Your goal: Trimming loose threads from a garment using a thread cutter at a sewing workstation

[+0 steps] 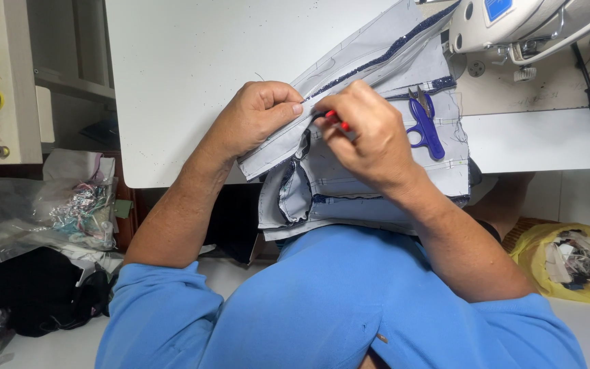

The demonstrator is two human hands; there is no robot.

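Left hand [257,113] knuckles up, fingers [293,109] closed, pinching the folded grey fabric panel with dark blue edging [377,58] at the white bench [192,68] edge. Right hand [370,130] curled shut around a small red-handled tool [336,121] pressed to the seam. Blue thread snips [423,123] lie on the fabric. Yellow plastic bag [534,242] on the floor holds fabric scraps; clear plastic bag [8,212] holds tangled threads.

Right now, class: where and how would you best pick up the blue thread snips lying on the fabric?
Probably by the blue looped handle of the thread snips, coming from above on the near side. The metal blades point away toward the sewing machine, and the handle lies flat and uncovered on the grey fabric pieces.
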